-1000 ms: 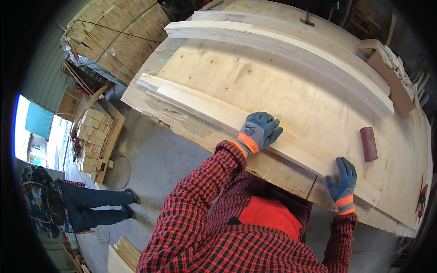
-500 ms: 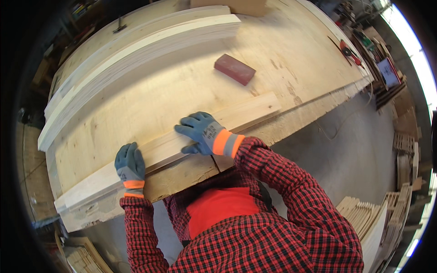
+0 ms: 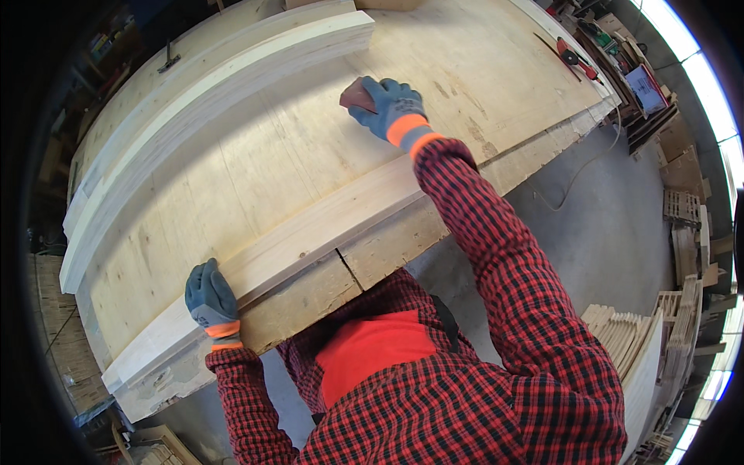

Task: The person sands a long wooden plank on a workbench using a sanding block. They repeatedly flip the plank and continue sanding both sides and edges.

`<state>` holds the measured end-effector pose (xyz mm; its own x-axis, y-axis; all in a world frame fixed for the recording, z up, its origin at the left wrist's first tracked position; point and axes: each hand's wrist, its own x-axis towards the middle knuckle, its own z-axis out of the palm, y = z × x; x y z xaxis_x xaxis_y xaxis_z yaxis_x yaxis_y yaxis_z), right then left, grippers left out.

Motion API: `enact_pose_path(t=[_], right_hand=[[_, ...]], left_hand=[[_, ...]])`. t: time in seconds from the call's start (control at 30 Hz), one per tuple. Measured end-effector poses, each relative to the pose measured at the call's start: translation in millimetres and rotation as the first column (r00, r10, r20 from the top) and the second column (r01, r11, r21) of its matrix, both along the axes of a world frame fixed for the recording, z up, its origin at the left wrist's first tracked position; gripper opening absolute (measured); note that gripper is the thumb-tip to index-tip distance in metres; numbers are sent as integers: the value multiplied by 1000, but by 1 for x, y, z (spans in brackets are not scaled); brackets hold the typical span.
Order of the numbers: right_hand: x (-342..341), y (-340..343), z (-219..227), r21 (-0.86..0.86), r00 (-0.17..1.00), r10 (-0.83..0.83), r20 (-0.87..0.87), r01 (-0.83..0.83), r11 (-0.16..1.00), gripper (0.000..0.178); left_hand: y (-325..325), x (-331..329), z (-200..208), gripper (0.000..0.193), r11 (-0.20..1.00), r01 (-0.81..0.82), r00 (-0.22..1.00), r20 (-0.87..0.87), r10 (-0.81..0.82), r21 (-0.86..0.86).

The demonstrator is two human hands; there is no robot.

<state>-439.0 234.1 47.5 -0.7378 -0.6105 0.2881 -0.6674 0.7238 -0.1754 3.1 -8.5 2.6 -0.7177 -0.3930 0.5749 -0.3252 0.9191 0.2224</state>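
Observation:
A long pale wooden board (image 3: 318, 229) lies along the near edge of the plywood-topped table (image 3: 256, 178). My left hand (image 3: 211, 298), in a blue-grey glove with an orange cuff, clasps this board near its left part, fingers together across its top and over the far edge. Farther out over the tabletop, my right hand (image 3: 394, 110), gloved the same way, is closed round a dark red sanding block (image 3: 355, 96). Its fingers cover much of the block. My right forearm hides the board's right end.
Long pale boards (image 3: 225, 89) are stacked at the far left, with a dark clamp (image 3: 168, 59) beyond them. A red-and-black tool (image 3: 570, 54) lies by the far right edge. Below right, a cable (image 3: 570, 194) trails on the floor, and slatted wood pieces (image 3: 616, 333) are piled.
My right hand has left the board, moved away from me and taken hold of the sanding block. My left hand stays on the board. The view has shifted slightly.

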Motion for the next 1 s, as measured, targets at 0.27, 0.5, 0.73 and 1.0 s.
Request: enact_pose_path(t=[0.27,0.5,0.73,1.0], right_hand=[[160,60,-2,133,989,78,-125,-61,989,68],[112,93,-23,-12,959,-25,-281,23,1000,63],[112,80,-17,46,930,-348,-119,355,934,62],[227,8,-17,-115,925,380,-13,-379,918,63]], left_hand=[[-2,3,-6,27,999,-25,999,28,24,26],[-4,5,-8,27,998,-18,1000,17,17,52],[-2,4,-8,27,999,-8,1000,0,8,48],[-4,2,-6,26,999,-7,1000,21,5,52]])
